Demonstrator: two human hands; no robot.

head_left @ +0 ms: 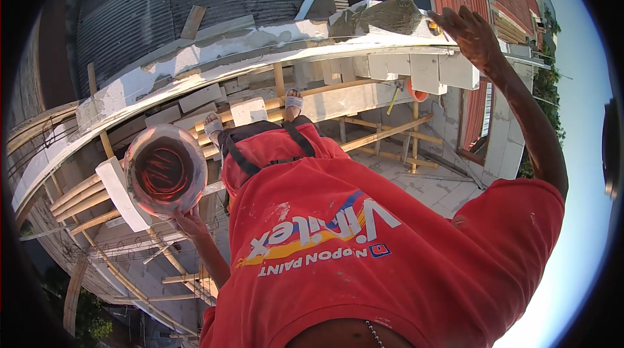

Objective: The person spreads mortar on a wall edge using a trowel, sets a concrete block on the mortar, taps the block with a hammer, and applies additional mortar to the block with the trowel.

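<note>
Scaffold planks below, left hand (190,223) gripping bowl (165,170), right hand (469,31) gripping half-hidden trowel (383,16)

- Bright daylight, outdoors; pale blue sky (585,153) fills the right rim and reads near washed out.
- Sun from the right: the top face of the white block wall (260,55) is lit hard, the bamboo scaffold poles (383,133) beneath sit in shade.
- Red printed cotton shirt (390,237) evenly lit, saturated, sharp.
- Strong fisheye bend: wall edge curves into an arc; black vignette at all corners.
- Translucent reddish round bucket (166,169) glows, slightly soft.
</note>
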